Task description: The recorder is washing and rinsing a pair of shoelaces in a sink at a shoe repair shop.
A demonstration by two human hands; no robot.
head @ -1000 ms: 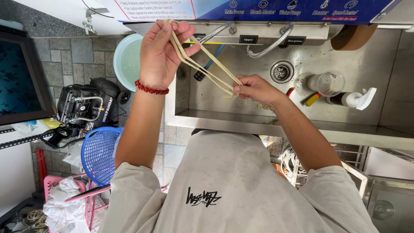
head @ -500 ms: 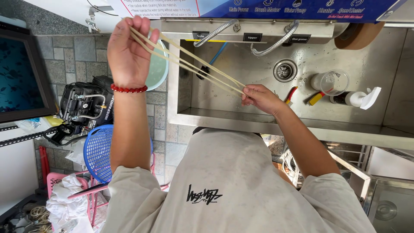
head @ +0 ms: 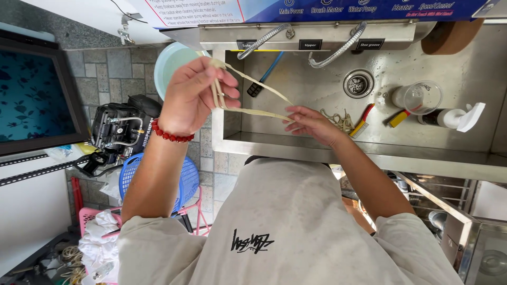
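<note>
Head view. Stainless steel sink [head: 465, 153] in front of me, with a grey tiled wall and floor to the left of it. A machine panel runs along the top edge of the frame, and two flexible metal hoses [head: 338, 50] hang from it over the basin. The round drain [head: 358, 83] sits near the back of the basin.

In the basin: a clear plastic cup [head: 420, 97] lying right of the drain, a white spray bottle [head: 454, 117] on its side just beside the cup, a red-handled brush [head: 360, 122] and a small loose heap of pale cord [head: 338, 119] next to the brush.

Left of the sink: a pale green bowl [head: 169, 66] partly behind my raised hand, a black motor unit [head: 119, 132], and a blue plastic basket [head: 182, 182] lower down, with a pink one below it.

My left hand [head: 195, 97] is raised at the sink's left rim, fingers curled closed around beige strips [head: 248, 97] looped over them. A red bead bracelet [head: 171, 136] is on that wrist.

My right hand [head: 311, 122] is lower, over the front part of the basin, fingers pinched narrowly on the other end of the same strips. The strips run taut between the two hands, two strands visible, above the basin and touching nothing else that I can see.
</note>
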